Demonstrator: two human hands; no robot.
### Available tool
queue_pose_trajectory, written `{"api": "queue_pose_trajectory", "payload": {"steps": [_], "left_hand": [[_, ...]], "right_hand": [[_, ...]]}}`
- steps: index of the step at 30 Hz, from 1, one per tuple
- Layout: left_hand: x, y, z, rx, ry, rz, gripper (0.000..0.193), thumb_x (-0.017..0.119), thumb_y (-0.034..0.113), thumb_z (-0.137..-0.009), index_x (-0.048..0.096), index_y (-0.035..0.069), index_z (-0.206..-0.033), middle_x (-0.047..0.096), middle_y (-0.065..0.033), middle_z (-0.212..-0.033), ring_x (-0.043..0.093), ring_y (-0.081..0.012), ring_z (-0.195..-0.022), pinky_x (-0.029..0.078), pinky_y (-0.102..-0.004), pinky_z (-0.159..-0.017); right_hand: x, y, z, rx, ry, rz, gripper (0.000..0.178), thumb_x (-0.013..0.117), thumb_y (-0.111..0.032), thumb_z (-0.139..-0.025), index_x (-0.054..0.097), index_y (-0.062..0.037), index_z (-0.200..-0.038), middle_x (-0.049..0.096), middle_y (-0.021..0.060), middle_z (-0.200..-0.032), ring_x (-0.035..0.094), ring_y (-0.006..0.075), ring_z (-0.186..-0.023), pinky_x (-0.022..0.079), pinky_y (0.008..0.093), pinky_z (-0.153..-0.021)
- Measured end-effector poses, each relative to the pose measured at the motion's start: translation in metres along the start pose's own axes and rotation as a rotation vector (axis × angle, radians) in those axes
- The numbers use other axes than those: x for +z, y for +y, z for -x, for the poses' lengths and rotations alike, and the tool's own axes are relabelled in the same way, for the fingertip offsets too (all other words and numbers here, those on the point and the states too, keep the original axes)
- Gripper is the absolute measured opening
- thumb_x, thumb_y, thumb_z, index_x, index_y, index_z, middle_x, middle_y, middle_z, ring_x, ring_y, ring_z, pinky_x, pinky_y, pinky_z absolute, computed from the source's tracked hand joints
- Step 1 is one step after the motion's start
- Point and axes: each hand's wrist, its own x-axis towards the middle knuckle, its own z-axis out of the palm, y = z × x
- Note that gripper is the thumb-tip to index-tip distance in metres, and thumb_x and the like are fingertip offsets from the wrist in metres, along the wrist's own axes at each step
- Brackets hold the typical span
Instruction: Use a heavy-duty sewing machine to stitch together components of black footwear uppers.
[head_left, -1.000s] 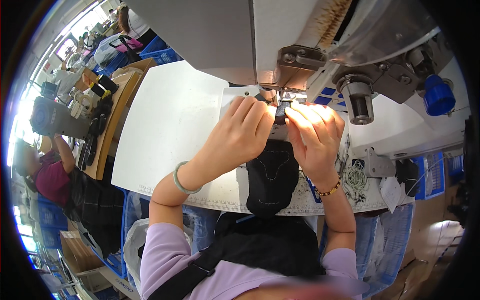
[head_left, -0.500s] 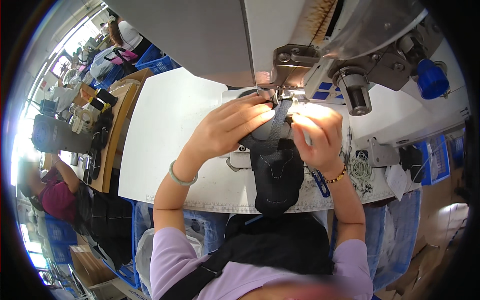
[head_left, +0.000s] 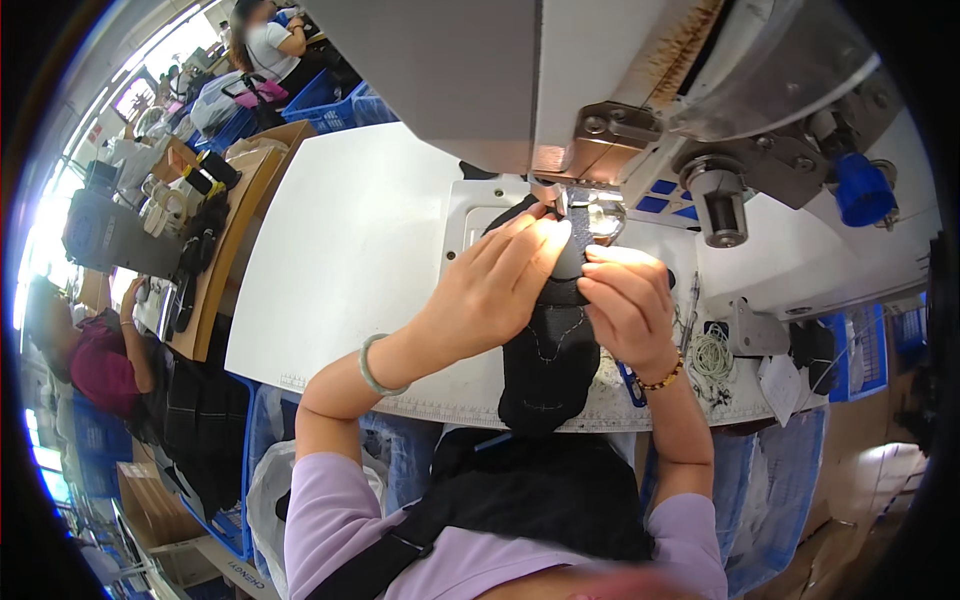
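A black fabric piece with pale stitch lines lies on the white sewing table, its rounded end reaching the near edge. Its far end is under the presser foot of a large sewing machine, in a bright patch of light. My left hand holds the fabric's left side, fingertips together just short of the foot. On the right side, my right hand pinches the fabric's edge, thumb and fingers closed. Both hands partly cover the piece, and the needle point is hard to make out.
Right of my right hand lie a coil of pale cord and blue-handled snips. Blue bins stand below the table edge. Leftward is a wooden-edged bench with thread spools; other people sit at the far left and back left.
My left hand has come in rightward over the fabric, covering the woven strip that showed between my hands. My right hand has drawn slightly nearer me. The whole view has shifted a little.
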Motion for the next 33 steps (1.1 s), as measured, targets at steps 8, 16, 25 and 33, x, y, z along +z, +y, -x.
{"api": "queue_pose_trajectory", "payload": {"steps": [8,16,25,33], "left_hand": [[0.017,-0.012,0.008,0.014,0.076,-0.015,0.05,0.061,-0.009,-0.06,0.055,-0.008,-0.11,0.058,-0.0185,-0.107,0.062,-0.0349,-0.099,0.055,-0.0376,-0.083],[0.028,-0.024,0.01,0.017,0.126,0.007,0.037,0.057,-0.01,-0.07,0.056,-0.006,-0.107,0.058,-0.0205,-0.109,0.061,-0.0354,-0.104,0.052,-0.0392,-0.086],[0.036,-0.034,0.007,0.033,0.197,0.002,0.031,0.058,-0.005,-0.075,0.056,-0.004,-0.105,0.061,-0.0163,-0.109,0.061,-0.0327,-0.105,0.051,-0.0393,-0.085],[0.043,-0.046,0.01,0.013,0.239,0.07,0.033,0.059,-0.009,-0.072,0.057,-0.003,-0.104,0.062,-0.0188,-0.107,0.061,-0.0342,-0.103,0.051,-0.0398,-0.084]], "right_hand": [[0.0,0.008,0.003,0.008,-0.038,-0.011,0.033,0.067,-0.001,-0.071,0.061,-0.0042,-0.103,0.062,0.0058,-0.106,0.062,0.0223,-0.097,0.047,0.0324,-0.083],[-0.002,0.006,-0.003,0.064,-0.073,0.048,0.026,0.069,-0.002,-0.073,0.065,-0.0038,-0.099,0.064,0.005,-0.104,0.061,0.0219,-0.095,0.045,0.0319,-0.082],[0.006,0.007,-0.002,0.126,-0.051,0.084,0.03,0.066,-0.003,-0.073,0.067,-0.0063,-0.103,0.063,0.0012,-0.107,0.059,0.013,-0.088,0.043,0.0274,-0.077],[0.011,0.003,-0.005,0.179,-0.053,0.174,0.031,0.069,-0.004,-0.074,0.067,-0.01,-0.104,0.061,-0.0022,-0.105,0.055,0.011,-0.085,0.043,0.0265,-0.074]]}}
